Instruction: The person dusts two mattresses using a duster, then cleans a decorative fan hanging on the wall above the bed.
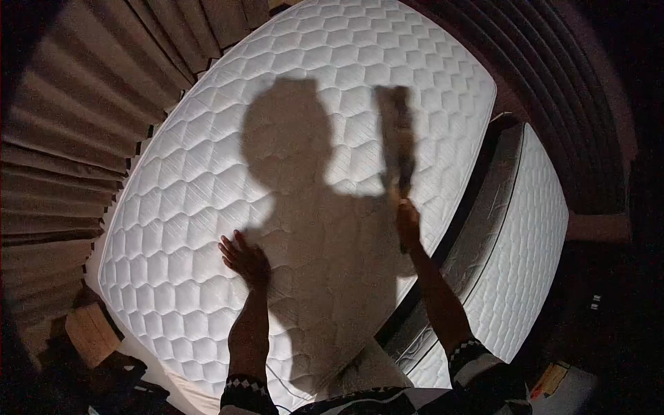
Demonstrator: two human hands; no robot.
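A white quilted mattress [180, 228] lies before me, with a broad shadow of my head and body across it. My left hand [246, 260] rests on or just over its surface left of centre, fingers spread, with nothing in it. To the right, my right hand [409, 225] is closed around the handle of a long, dark hand brush [402, 138]. The brush points away from me, its head above the mattress and partly lost in shadow. Whether it touches the quilting I cannot tell.
A second white quilted mattress [515, 256] with a dark side panel [467, 245] stands on the right. Brown pleated curtains [69, 159] hang along the left. A brown box [91, 335] sits at the lower left. Dark curtain folds [546, 90] fill the upper right.
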